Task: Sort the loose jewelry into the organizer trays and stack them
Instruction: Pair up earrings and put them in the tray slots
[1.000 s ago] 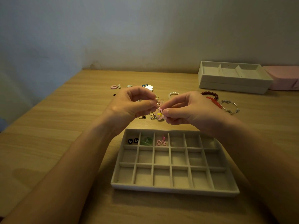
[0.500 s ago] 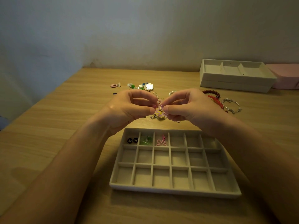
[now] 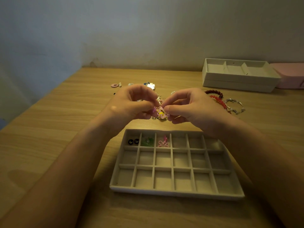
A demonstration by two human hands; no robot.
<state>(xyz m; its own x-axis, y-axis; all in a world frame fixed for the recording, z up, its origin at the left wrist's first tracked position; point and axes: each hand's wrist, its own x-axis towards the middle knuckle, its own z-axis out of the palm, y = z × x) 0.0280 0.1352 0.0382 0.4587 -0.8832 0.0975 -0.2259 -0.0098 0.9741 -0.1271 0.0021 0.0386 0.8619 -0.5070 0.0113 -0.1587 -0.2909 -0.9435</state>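
Note:
A beige grid tray (image 3: 176, 193) lies in front of me on the wooden table. Its back row holds two black studs (image 3: 133, 141), a green flower piece (image 3: 147, 141) and a pink flower earring (image 3: 162, 143). Just beyond the tray, my left hand (image 3: 131, 104) and my right hand (image 3: 190, 106) meet fingertip to fingertip, both pinching a small pink flower earring with a yellow centre (image 3: 161, 112). Loose jewelry (image 3: 150, 86) lies behind my hands, partly hidden by them.
Two stacked beige trays (image 3: 238, 83) with wide compartments stand at the back right, next to a pink box (image 3: 291, 74). Dark red and bright red bead bracelets (image 3: 215, 95) and a silver bracelet (image 3: 234, 106) lie right of my hands. A pink ring (image 3: 114, 85) lies at back left.
Both hands stay pinched together on the small earring, with only slight finger shifts. The view has tipped a little, so the scene sits slightly higher.

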